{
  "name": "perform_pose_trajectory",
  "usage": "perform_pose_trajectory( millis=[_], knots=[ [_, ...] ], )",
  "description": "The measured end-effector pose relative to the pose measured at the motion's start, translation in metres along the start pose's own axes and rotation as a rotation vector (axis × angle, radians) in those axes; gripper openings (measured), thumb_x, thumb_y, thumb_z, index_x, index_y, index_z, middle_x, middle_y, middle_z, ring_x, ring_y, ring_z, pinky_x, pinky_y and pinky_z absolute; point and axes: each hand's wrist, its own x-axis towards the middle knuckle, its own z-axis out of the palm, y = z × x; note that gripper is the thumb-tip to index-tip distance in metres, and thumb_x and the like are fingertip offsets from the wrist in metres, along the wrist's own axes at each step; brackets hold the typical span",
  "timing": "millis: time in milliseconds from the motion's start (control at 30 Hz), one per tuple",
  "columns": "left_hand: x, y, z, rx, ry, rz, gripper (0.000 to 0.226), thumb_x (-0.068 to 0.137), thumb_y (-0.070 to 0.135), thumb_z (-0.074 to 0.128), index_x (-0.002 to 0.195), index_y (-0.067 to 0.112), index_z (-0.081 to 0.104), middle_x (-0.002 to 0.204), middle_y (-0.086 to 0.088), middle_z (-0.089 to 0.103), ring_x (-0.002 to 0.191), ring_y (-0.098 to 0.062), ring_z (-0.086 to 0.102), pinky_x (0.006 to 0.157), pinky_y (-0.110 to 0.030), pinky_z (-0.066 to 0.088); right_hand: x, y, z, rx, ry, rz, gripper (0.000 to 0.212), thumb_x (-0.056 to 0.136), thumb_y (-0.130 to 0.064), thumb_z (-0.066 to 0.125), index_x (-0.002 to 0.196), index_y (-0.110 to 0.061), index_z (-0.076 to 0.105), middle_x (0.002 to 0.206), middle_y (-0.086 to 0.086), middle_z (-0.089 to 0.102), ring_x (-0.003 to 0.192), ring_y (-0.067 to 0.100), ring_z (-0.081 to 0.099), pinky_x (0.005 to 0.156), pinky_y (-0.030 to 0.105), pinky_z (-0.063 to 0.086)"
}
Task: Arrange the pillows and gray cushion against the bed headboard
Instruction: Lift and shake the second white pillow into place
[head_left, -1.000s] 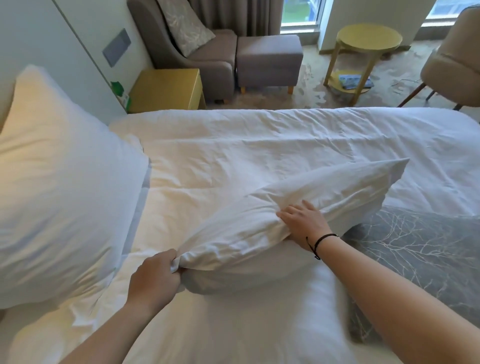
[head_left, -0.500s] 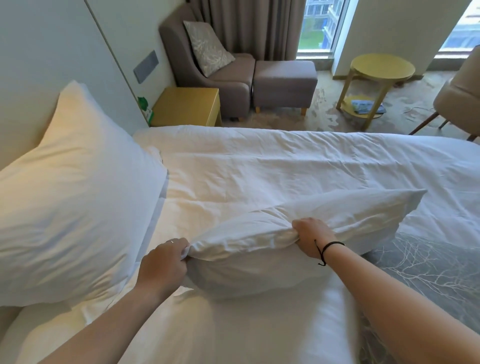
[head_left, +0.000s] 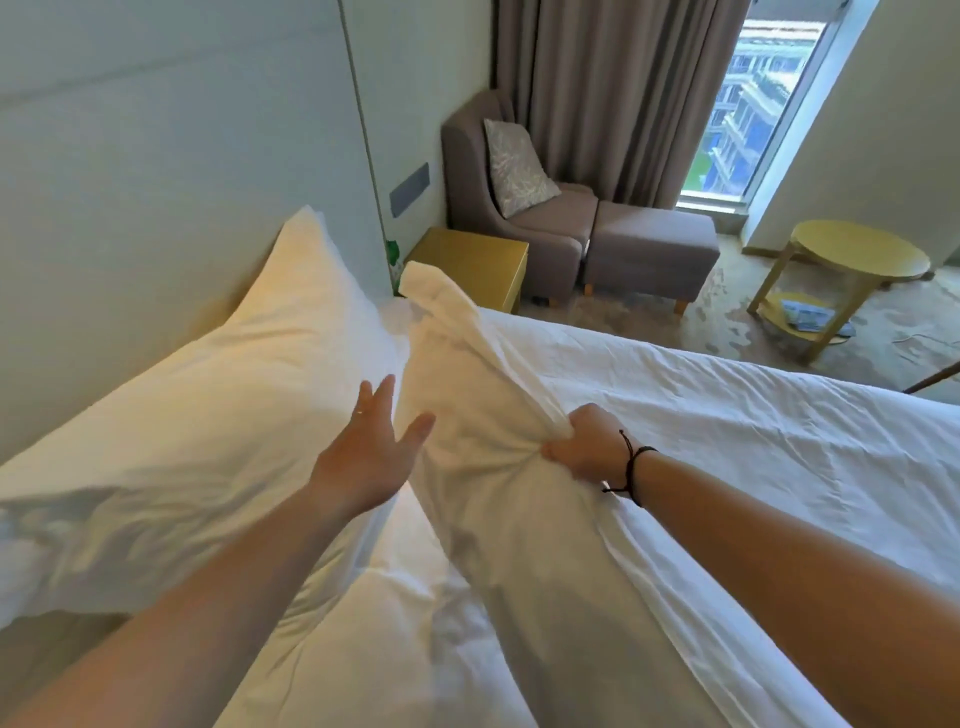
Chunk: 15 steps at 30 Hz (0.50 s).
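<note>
- My right hand (head_left: 584, 447), at centre frame, is clenched on a bunched fistful of the soft white fabric pillow (head_left: 467, 395) and holds it stood on edge, its far corner pointing toward the upper middle.
- My left hand (head_left: 371, 457) is spread, fingers straight, just left of that pillow's face; I cannot tell whether it touches.
- The other plump white pillow (head_left: 223, 415) leans on the pale padded headboard (head_left: 156, 182) at the left of the frame.
- To do this well, I judge I should flatten the left palm on the lifted pillow, tip it back beside its twin, and let go of the bunch only once it leans steadily, then smooth the creased cover.
- The gray cushion I must place is not in view; the white rumpled duvet (head_left: 727, 415) fills the right.
</note>
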Motion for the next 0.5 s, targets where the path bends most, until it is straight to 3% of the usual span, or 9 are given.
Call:
perform_pose_trajectory(
  millis=[133,233,300,367,433,500],
  knots=[
    [-0.018,-0.046,-0.004,-0.121,-0.108,-0.018,0.076,0.093,0.067,0.037,0.156,0.032,0.014,0.165,0.005,0.007,0.147,-0.016,0.026,0.119,-0.039,0.022,0.041,-0.065,0.019,0.273,0.070,0.069,0.024,0.071,-0.014,0.072,0.069,-0.011,0.049,0.063,0.004,0.053,0.050,0.018,0.052,0.040,0.021,0.039],
    [-0.032,-0.077,-0.012,-0.299,-0.099,-0.100,0.075,0.086,0.076,0.034,0.150,0.036,0.032,0.156,0.013,0.034,0.137,-0.013,0.042,0.112,-0.035,0.032,0.071,-0.095,0.048,0.346,0.094,0.108,0.018,0.074,-0.017,0.070,0.080,-0.010,0.054,0.073,0.009,0.054,0.064,0.025,0.053,0.051,0.032,0.046],
    [-0.041,-0.103,-0.015,-0.470,-0.108,-0.217,0.074,0.072,0.085,0.032,0.132,0.044,0.047,0.138,0.016,0.053,0.117,-0.012,0.060,0.103,-0.038,0.045,0.088,-0.104,0.076,0.302,0.105,0.108,0.015,0.081,-0.016,0.064,0.077,-0.010,0.051,0.074,0.009,0.050,0.070,0.024,0.050,0.060,0.035,0.045],
    [-0.050,-0.135,-0.012,-0.497,-0.173,-0.296,0.079,0.064,0.089,0.032,0.126,0.044,0.050,0.128,0.016,0.056,0.108,-0.010,0.063,0.096,-0.036,0.048,0.097,-0.105,0.115,0.147,0.026,0.117,0.014,0.085,-0.015,0.058,0.075,-0.012,0.050,0.075,0.008,0.048,0.074,0.022,0.047,0.066,0.032,0.040],
    [-0.063,-0.169,-0.001,-0.411,-0.296,-0.365,0.099,0.062,0.092,0.035,0.143,0.034,0.041,0.138,0.011,0.052,0.118,-0.014,0.058,0.097,-0.032,0.042,0.090,-0.101,0.164,0.023,-0.141,0.141,0.015,0.090,-0.024,0.058,0.077,-0.018,0.055,0.081,0.006,0.051,0.078,0.021,0.048,0.071,0.030,0.041],
    [-0.075,-0.197,0.016,-0.264,-0.333,-0.381,0.112,0.060,0.095,0.042,0.150,0.029,0.032,0.149,0.007,0.046,0.132,-0.014,0.048,0.103,-0.031,0.038,0.072,-0.096,0.214,0.100,-0.246,0.127,0.013,0.088,-0.036,0.060,0.086,-0.023,0.061,0.087,0.002,0.053,0.083,0.021,0.051,0.072,0.030,0.039]
  ],
)
